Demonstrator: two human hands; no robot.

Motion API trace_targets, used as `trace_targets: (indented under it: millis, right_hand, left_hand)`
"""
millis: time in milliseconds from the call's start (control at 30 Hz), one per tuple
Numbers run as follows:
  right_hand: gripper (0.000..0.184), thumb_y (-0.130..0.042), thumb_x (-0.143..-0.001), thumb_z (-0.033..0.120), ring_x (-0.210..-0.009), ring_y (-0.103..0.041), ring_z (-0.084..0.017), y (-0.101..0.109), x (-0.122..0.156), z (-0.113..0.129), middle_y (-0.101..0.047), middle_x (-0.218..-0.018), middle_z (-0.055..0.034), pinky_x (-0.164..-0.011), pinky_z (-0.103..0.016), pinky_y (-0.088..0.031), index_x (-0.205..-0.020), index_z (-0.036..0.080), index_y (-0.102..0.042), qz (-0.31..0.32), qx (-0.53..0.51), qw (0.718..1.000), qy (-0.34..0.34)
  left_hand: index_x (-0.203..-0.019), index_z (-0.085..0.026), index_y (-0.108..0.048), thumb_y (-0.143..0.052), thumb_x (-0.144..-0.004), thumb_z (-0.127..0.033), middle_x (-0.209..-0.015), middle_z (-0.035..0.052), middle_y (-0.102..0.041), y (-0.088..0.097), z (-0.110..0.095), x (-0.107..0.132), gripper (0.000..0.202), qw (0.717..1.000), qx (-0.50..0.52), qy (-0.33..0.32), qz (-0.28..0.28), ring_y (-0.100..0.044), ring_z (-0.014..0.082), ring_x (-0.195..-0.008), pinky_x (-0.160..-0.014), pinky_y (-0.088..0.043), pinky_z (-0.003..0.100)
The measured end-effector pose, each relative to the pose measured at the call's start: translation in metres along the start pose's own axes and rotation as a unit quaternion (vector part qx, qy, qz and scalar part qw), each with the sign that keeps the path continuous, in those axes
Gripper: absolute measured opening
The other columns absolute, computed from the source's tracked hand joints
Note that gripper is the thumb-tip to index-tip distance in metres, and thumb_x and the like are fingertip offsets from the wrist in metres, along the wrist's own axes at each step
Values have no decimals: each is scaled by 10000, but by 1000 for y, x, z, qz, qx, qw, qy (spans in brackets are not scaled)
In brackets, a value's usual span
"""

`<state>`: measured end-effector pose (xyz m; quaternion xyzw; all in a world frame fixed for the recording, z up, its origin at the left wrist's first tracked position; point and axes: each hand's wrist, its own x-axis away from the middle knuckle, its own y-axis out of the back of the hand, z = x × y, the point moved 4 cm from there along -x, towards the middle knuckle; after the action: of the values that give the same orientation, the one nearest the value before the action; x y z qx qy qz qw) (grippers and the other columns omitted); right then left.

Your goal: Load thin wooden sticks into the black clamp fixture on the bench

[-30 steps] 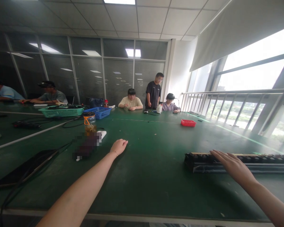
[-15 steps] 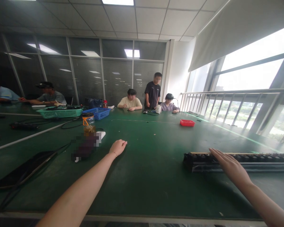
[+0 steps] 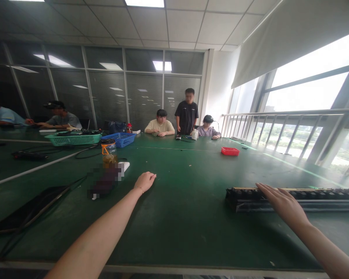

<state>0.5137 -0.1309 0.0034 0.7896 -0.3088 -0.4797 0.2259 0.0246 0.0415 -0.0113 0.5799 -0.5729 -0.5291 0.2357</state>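
Observation:
My left hand (image 3: 145, 181) rests on the green tabletop with its fingers curled in, and nothing shows sticking out of it. Nearest to it are a dark, partly blurred-out object (image 3: 106, 182) and a bottle (image 3: 109, 152) with an orange strap, both to its left. On the right, my right hand (image 3: 283, 199) is flat, fingers straight and close together. It lies over a long black object (image 3: 253, 205) with a row of dark parts along its top and a thin yellowish strip at the back. The hand touches or hovers just over its upper edge; which, I cannot tell.
A green basket (image 3: 72, 139) and a blue basket (image 3: 122, 140) stand at the back left, a red tray (image 3: 230, 151) at the back right. A dark flat panel (image 3: 31, 207) with cables lies at the near left. Several people are around the table's far side.
The standing person across the table has turned and straightened to face this way. My right hand has shifted very slightly left; my left hand has stayed still.

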Motion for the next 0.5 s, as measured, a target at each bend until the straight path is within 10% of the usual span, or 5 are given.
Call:
trace_targets:
  millis: [500]
  right_hand:
    - [584, -238, -733, 105, -1086, -470, -188, -9, 6, -4, -503, -1202, -61, -884, -372, -357, -1304, 212, -293, -16, -4, 1000, 4]
  left_hand:
    - [-768, -200, -656, -295, -812, -421, -891, 61, -620, -1, 1, -1, 425, 1000, 1, -2, -5, -560, 189, -823, -709, -433, 288]
